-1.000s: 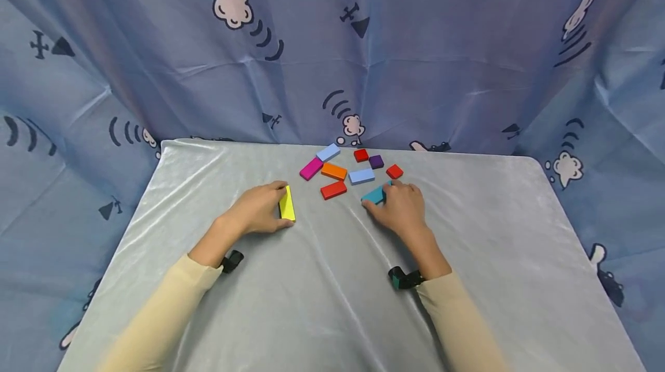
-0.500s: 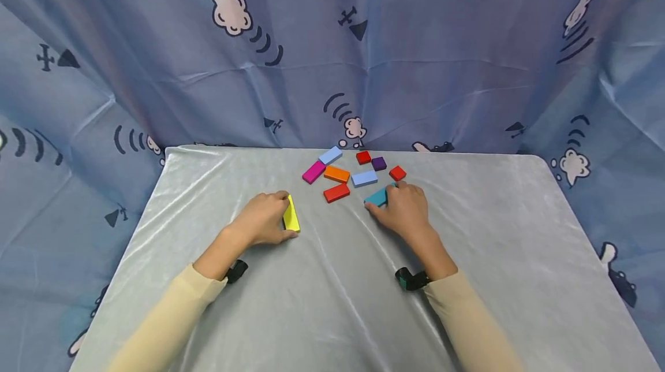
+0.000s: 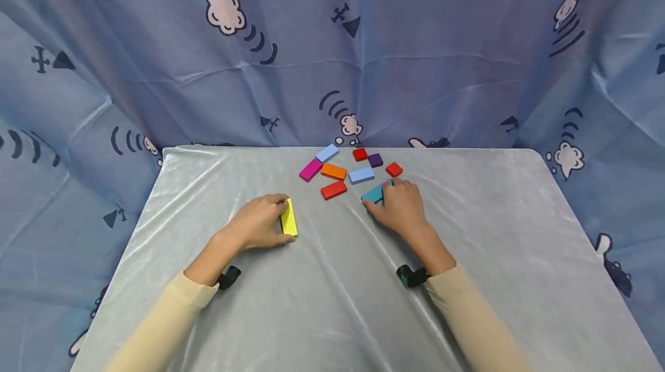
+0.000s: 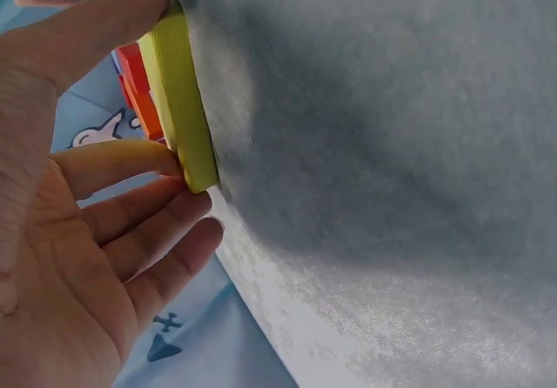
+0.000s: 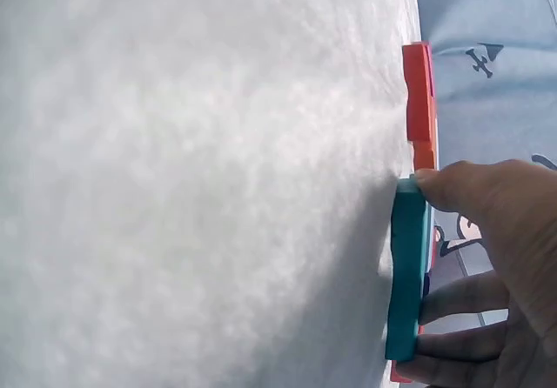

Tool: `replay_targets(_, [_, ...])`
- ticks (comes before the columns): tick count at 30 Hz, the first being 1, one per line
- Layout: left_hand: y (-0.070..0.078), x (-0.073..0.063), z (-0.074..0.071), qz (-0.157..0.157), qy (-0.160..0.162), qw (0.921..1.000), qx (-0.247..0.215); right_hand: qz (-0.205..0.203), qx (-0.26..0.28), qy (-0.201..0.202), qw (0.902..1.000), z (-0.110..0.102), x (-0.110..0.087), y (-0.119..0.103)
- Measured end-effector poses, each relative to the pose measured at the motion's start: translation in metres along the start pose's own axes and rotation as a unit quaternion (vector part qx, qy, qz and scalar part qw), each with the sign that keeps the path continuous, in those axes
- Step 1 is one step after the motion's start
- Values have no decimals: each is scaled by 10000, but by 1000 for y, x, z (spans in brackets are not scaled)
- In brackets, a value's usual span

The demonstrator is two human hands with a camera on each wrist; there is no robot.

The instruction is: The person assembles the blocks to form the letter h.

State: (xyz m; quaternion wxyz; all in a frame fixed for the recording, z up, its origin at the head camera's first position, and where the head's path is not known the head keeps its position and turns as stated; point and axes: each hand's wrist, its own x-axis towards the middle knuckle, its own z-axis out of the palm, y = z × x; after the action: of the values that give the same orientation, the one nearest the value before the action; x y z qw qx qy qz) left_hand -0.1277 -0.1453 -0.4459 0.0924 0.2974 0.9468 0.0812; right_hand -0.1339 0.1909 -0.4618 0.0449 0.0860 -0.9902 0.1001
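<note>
- My left hand [image 3: 258, 223] pinches the yellow block [image 3: 288, 217], barely shifted from a moment ago.
- My right hand [image 3: 399, 207] keeps gripping the teal block [image 3: 373, 193]; the red block [image 3: 333, 190] lies at its nine o'clock, so both grips look settled.

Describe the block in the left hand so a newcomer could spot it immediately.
On the grey-draped table, look left of the coloured block cluster. The left hand pinches the yellow block end to end. It is the only yellow piece, lying apart from the others.

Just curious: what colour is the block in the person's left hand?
Yellow. The yellow block shows best in the head view, pinched by the left hand.
</note>
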Motion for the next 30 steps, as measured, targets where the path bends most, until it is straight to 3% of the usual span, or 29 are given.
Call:
replay_targets(9, [2,-5,3,122,90,9993,-330,-68,-104,29,9999,-4,-1,-1])
replay_targets(17, [13,-21,7,324,304,9985,-307,-20,-109,-87,9999,-3,0,2])
replay_targets(25, [23,-41,0,507,452,9976,-108,205,393,-105,9990,-1,6,4])
replay_targets(30, [31,-52,7,793,494,9956,-121,248,707,-123,9971,-1,-1,3])
